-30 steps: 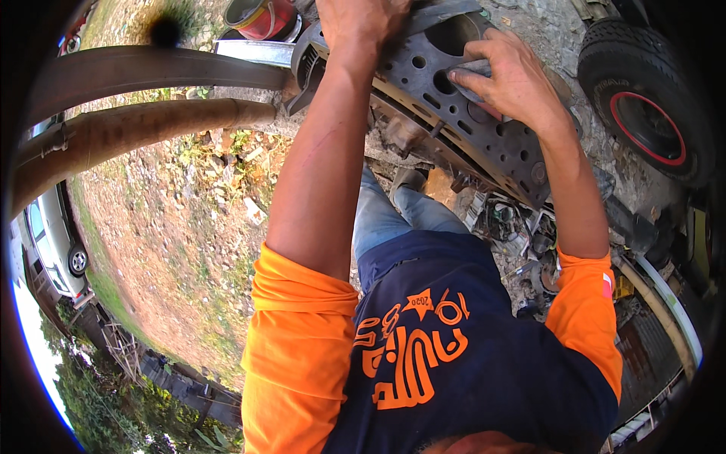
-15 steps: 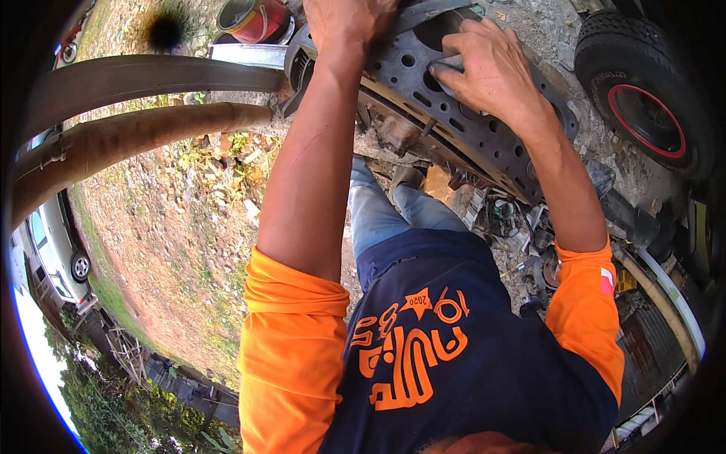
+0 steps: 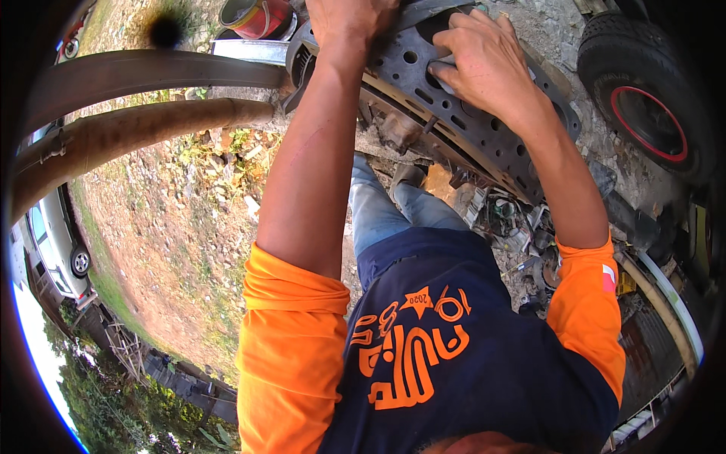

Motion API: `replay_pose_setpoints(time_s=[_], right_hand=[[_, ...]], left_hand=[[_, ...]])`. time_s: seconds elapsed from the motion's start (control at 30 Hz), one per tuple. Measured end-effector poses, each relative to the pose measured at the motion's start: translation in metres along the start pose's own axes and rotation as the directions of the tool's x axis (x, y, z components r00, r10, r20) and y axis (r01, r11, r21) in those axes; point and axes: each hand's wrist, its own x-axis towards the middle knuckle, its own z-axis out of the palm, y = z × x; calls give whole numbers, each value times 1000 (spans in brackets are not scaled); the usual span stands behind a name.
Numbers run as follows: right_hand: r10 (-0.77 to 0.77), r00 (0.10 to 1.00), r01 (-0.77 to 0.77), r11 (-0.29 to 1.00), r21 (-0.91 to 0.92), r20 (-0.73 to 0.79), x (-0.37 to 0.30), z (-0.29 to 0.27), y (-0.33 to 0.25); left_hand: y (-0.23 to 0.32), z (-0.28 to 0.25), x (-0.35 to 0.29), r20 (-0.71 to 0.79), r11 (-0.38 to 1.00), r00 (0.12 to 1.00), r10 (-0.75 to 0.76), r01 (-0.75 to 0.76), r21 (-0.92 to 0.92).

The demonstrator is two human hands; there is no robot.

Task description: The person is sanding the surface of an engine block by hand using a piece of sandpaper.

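A dark grey engine block (image 3: 395,74) lies across the top of the view, its flat face full of round and oval holes. My right hand (image 3: 488,64) is on this face beside a large bore. Its fingers are curled, and the thumb presses a small greyish piece whose kind I cannot make out. My left hand (image 3: 352,19) is at the block's far left part; the top edge of the picture cuts it off and its fingers are hidden. Beside that hand a grey strip (image 3: 429,12) lies along the block's far edge.
A red bucket (image 3: 257,17) stands beyond the block at the left. Two thick posts (image 3: 151,140) reach in from the left. A tyre with a red-ringed rim (image 3: 639,91) is at the right. Scrap parts (image 3: 503,212) litter the ground below the block. A white vehicle (image 3: 53,250) is parked far left.
My right hand has shifted slightly up and its fingers have moved a little over the bore. My left hand has hardly moved.
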Motion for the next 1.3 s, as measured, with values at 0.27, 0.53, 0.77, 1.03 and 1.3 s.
replay_pose_setpoints(time_s=[0.27,0.53,0.77,1.03,1.3], right_hand=[[8,995,-10,1000,22,95,4,-7,2],[55,988,-64,996,56,143,6,-5,4],[74,983,-82,996,39,170,12,-8,2],[76,991,-75,997,-16,111,9,-10,-5],[112,992,-115,992,49,61,3,-3,-1]], left_hand=[[-1,4,-3,-57,996,997,51,-46,79],[-1,1,-2,22,1000,1000,-2,1,14],[-1,2,-1,-45,996,999,26,-22,81],[-2,4,-4,-86,993,994,74,-65,100],[1,2,-4,-47,997,998,30,-27,68]])
